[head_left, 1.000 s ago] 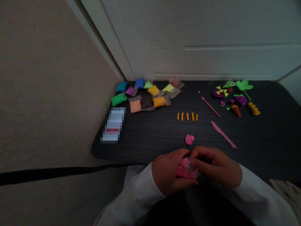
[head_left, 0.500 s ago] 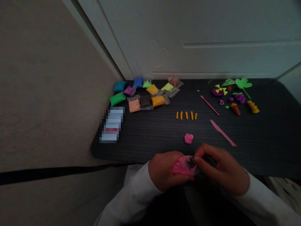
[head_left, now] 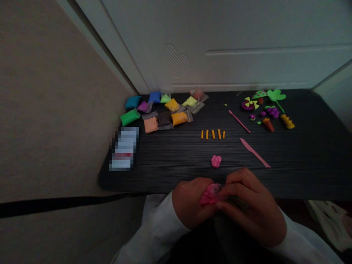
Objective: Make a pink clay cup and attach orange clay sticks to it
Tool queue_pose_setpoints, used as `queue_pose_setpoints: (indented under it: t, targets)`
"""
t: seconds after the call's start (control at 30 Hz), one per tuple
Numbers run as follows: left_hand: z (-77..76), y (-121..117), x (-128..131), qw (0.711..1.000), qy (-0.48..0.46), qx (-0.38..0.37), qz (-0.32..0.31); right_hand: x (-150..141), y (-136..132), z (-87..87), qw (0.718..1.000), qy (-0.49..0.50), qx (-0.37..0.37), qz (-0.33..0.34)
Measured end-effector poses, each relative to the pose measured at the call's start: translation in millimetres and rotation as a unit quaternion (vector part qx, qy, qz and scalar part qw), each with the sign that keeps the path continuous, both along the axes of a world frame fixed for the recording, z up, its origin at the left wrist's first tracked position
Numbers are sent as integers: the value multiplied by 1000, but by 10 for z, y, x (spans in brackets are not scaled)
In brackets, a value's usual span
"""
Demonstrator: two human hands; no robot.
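Note:
A clear zip bag of pink modelling clay (head_left: 209, 195) is wrapped in my left hand (head_left: 191, 201) at the table's near edge. My right hand (head_left: 250, 205) is closed on the bag's open-looking end, its fingertips covering most of that end. A loose lump of pink clay (head_left: 216, 161) lies on the table just beyond my hands. Farther back are several short orange clay strips (head_left: 213, 134) in a row. To the right lie a pink clay knife (head_left: 255, 152) and a thin pink modelling stick (head_left: 239, 121).
On the dark table (head_left: 170, 161), several bags of coloured clay, one green (head_left: 130, 117), sit at the back left. A phone (head_left: 125, 148) with a blurred screen lies at the left edge. Small clay figures, including purple grapes (head_left: 272, 112) and a green clover (head_left: 276, 96), stand back right.
My right hand has moved in toward my left, its fingers now covering the bag's end. The whole view has shifted slightly, so the table things appear farther left.

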State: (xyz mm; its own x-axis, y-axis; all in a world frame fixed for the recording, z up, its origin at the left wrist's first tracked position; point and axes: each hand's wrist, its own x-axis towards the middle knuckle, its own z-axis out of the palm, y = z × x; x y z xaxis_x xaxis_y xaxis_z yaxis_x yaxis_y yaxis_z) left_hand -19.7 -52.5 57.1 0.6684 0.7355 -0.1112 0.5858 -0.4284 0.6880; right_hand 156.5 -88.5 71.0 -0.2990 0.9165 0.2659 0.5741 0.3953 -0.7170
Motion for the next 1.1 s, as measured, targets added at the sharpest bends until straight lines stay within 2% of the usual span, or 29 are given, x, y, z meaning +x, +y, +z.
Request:
queue_pose_setpoints:
  t: [0.23, 0.4, 0.6, 0.77, 0.83, 0.9, 0.97, 1.03, 1.1]
  targets:
    - [-39, -12, 12, 998, 6, 55, -2, -84, 8, -40, 999, 48, -8, -3]
    - [-65, -13, 26, 996, -17, 82, -5, -101, -9, -73, 994, 97, -9, -47]
    - [-58, -17, 4, 998, -30, 53, -31, -150, -25, -118, 987, 138, -13, -77]
    - [-37, 14, -38, 997, -66, 24, -32, -113, 51, -97, 992, 120, 1, -39]
    - [-40, 77, -71, 997, -65, 39, 7, -45, 116, -106, 993, 110, -2, -33]
    - [-52, 188, -119, 991, -54, 86, 91, 35, 195, -150, 993, 91, 3, -68]
    - [-80, 346, -181, 976, -37, 144, 160, 98, 276, -237, 995, 28, 23, -93]
    - [-126, 528, -249, 956, 6, 198, 217, 127, 344, -360, 995, -39, 32, -87]
    - [-190, 701, -312, 937, 92, 218, 258, 123, 390, -494, 994, -87, 33, -63]
